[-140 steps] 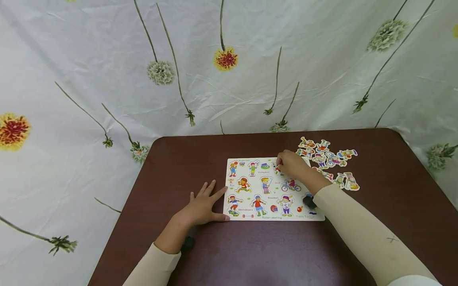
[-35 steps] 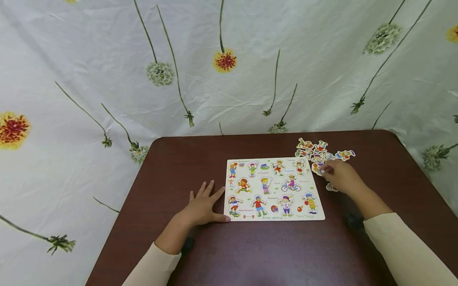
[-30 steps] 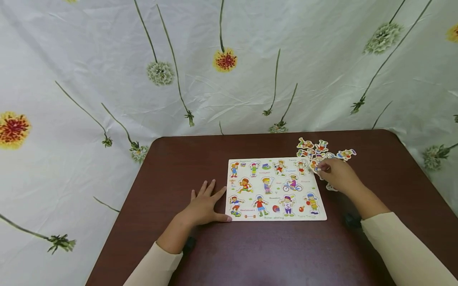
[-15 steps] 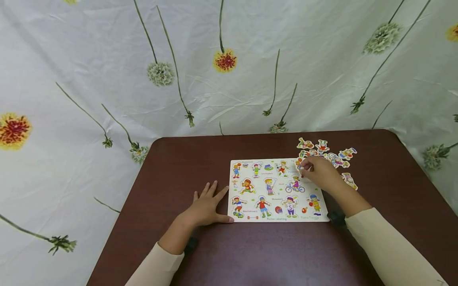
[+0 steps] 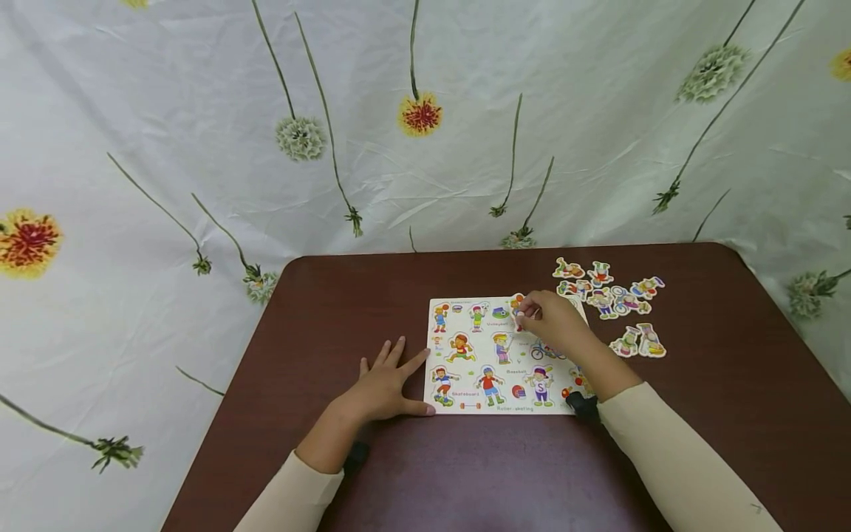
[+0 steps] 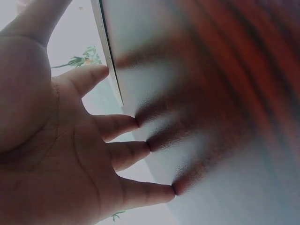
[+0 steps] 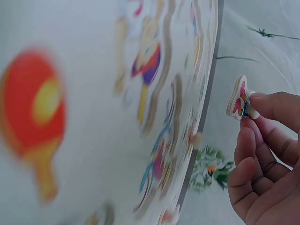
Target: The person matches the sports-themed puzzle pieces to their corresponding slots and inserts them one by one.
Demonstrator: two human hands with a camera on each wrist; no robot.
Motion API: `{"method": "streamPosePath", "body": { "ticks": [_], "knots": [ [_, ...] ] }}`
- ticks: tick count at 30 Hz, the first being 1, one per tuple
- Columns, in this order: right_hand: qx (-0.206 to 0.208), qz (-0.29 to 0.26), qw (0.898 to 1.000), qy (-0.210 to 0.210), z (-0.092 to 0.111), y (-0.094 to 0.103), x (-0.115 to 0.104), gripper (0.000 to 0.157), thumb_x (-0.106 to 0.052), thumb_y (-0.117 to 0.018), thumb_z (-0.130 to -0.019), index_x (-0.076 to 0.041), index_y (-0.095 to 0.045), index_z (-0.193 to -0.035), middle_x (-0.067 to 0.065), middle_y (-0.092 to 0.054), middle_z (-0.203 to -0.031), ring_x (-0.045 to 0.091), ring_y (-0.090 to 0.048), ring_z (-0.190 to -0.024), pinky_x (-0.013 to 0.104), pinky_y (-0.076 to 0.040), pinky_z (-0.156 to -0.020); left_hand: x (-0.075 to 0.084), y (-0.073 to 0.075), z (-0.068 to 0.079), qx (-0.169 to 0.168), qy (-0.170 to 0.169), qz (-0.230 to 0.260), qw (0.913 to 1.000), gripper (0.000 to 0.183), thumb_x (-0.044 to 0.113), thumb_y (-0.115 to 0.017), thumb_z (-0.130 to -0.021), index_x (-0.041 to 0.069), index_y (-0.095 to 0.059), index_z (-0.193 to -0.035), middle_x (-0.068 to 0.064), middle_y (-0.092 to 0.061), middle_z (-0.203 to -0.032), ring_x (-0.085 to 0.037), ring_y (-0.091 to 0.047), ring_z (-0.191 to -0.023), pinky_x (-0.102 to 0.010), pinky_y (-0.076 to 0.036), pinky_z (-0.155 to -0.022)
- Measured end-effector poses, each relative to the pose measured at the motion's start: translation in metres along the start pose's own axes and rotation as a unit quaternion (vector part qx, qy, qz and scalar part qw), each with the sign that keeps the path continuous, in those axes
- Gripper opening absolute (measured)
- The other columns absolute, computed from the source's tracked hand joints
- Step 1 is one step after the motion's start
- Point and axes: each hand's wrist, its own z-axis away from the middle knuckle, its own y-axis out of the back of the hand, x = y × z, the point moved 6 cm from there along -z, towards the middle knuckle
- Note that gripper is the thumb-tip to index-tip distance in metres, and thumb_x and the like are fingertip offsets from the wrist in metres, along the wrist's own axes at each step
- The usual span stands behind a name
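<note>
Puzzle piece [image 7: 238, 100] held over the board [image 5: 482, 349] near twelve o'clock.
Right hand [image 5: 553, 319] pinches it between thumb and fingers; left hand [image 5: 380, 386], spread and holding nothing, touches the board near nine o'clock — bracing there and lowering the piece flat should help. Loose pieces [image 5: 601, 301] lie toward two o'clock.

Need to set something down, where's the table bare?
Bare: the table in front of the board; left of the left hand; right of the loose pieces. Crowded: around the board's far right corner, between those pieces and the right hand.
</note>
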Motion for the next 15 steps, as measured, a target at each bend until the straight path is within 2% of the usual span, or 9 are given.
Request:
{"method": "streamPosePath", "body": {
  "ticks": [10,15],
  "knots": [
    [-0.006,-0.002,1.000,0.014,-0.019,-0.025,-0.031,0.014,-0.022,-0.072,-0.094,-0.010,-0.068,-0.101,0.005,-0.065,-0.094,0.018,-0.056,-0.080,0.030,-0.045,-0.069,0.000,-0.001,0.001,-0.004,-0.001,-0.002,1.0000,0.099,0.059,-0.079,-0.079,0.035,-0.029,-0.160,-0.019,-0.006,-0.171,-0.042,-0.001,-0.158,-0.080,-0.006,-0.114],
    [-0.022,-0.012,1.000,0.014,-0.027,-0.036,-0.044,0.013,-0.022,-0.071,-0.095,-0.011,-0.067,-0.102,0.004,-0.066,-0.095,0.017,-0.058,-0.081,0.031,-0.048,-0.072,0.000,0.000,-0.001,-0.004,0.002,-0.001,1.0000,0.099,0.059,-0.080,-0.078,0.035,-0.030,-0.160,-0.020,-0.007,-0.170,-0.044,-0.002,-0.158,-0.080,-0.008,-0.113]
  ]
}}
